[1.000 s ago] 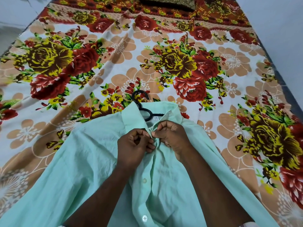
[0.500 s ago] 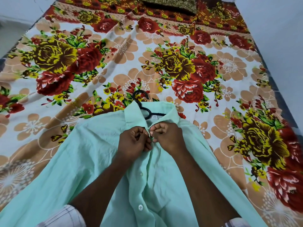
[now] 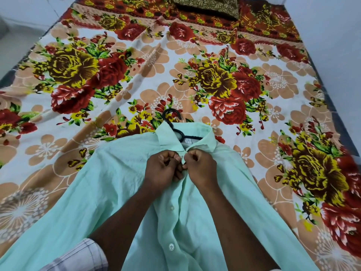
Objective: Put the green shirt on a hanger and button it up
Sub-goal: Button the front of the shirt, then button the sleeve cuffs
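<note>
The shirt (image 3: 117, 192) looks soft, light and floppy. Just below the hanger (image 3: 172, 116), the left hand (image 3: 162, 171) and right hand (image 3: 202, 169) each pinch a front edge in a tight grip, a good place to hold.

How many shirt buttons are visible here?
2 on the green shirt: an upper button below the left hand and right hand, a lower button near the frame's bottom. Others may be hidden under the hands.

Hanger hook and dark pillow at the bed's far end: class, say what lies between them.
Only the flowered bedsheet lies between the hanger hook and the pillow; nothing else rests there, as the head view shows.
</note>
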